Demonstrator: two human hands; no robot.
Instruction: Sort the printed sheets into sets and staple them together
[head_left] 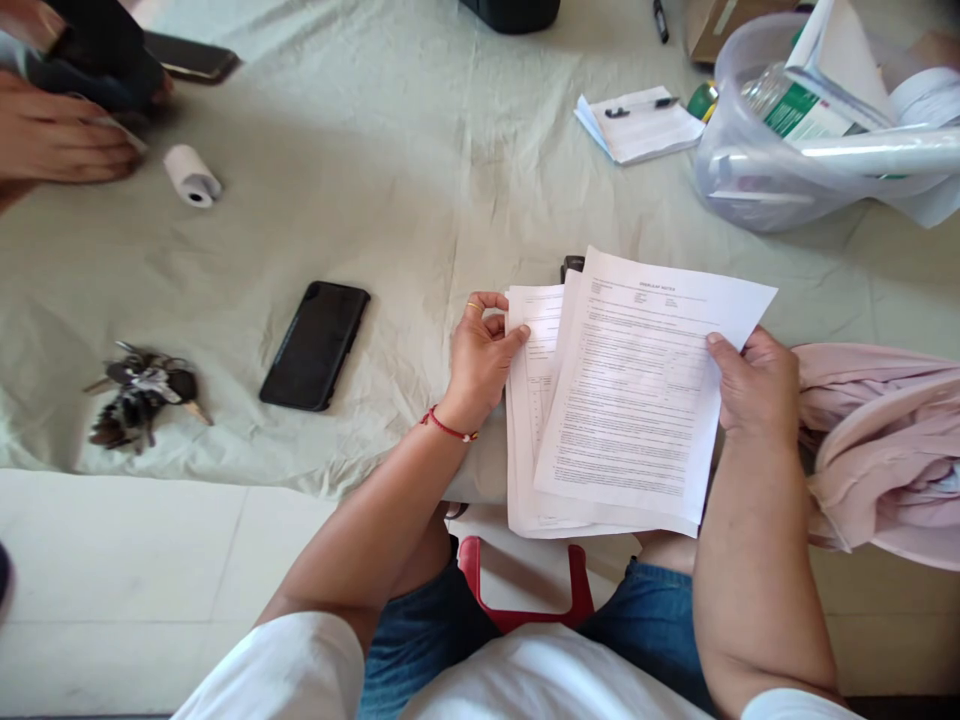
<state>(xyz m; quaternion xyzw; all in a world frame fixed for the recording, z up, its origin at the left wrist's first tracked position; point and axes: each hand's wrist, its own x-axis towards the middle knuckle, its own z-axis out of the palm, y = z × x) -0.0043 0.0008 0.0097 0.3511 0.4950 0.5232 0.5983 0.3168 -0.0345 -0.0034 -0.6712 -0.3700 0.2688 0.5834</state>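
My left hand (486,352) pinches the left edge of a stack of printed papers (531,420), thumb on top and fingers behind. In my right hand (756,385) is the top printed sheet (637,390), gripped at its right edge with the thumb over the print. That sheet lies slanted across the others, so most of their text is hidden. The papers are held over the table's front edge, their lower ends above my lap. A small part of a black object (571,264) shows behind their top edge.
A black phone (315,346) and a bunch of keys (146,390) lie left; a paper roll (192,177) is beyond. Another person's hand (67,135) is at far left. A filled plastic tub (780,180), notepad with pen (637,125) and pink cloth (885,450) are right.
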